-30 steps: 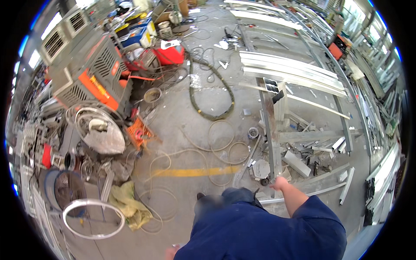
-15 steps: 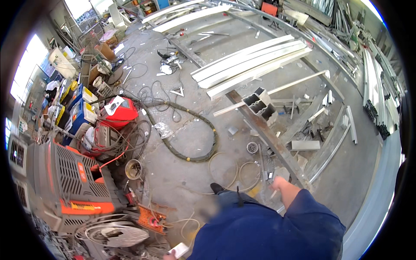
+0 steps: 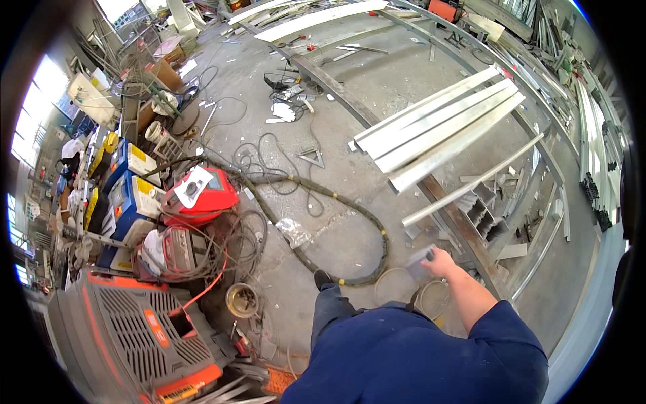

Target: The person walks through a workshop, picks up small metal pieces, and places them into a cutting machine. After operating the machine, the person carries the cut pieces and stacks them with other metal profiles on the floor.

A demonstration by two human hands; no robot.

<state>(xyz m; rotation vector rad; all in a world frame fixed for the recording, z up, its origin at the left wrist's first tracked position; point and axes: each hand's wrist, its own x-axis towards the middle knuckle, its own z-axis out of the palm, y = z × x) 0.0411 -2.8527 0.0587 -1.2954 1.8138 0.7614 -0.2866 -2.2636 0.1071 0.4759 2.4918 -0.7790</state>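
My right hand (image 3: pixel 442 262) reaches out over the floor with its fingers closed round a small pale grey piece (image 3: pixel 420 256), blurred, so its kind is unclear. Just beyond that hand runs a long rusty steel beam (image 3: pixel 464 236). Below the grey piece, a thin hose (image 3: pixel 396 279) lies coiled on the concrete, partly behind my torso. My left hand is out of view. One dark shoe (image 3: pixel 324 277) of mine shows beside a thick sleeved cable (image 3: pixel 385 242) looped on the floor.
Several long white metal profiles (image 3: pixel 444 128) lie across beams ahead. On the left stand a grey and orange machine (image 3: pixel 134 330), a red welding unit (image 3: pixel 202 195) and a small bucket (image 3: pixel 242 300). Steel offcuts (image 3: pixel 481 215) lie by the rusty beam, and cables cross the floor.
The view has swung and moved forward. My right hand has moved up and forward with the grey piece. My left hand, holding a white block earlier, has gone out of view.
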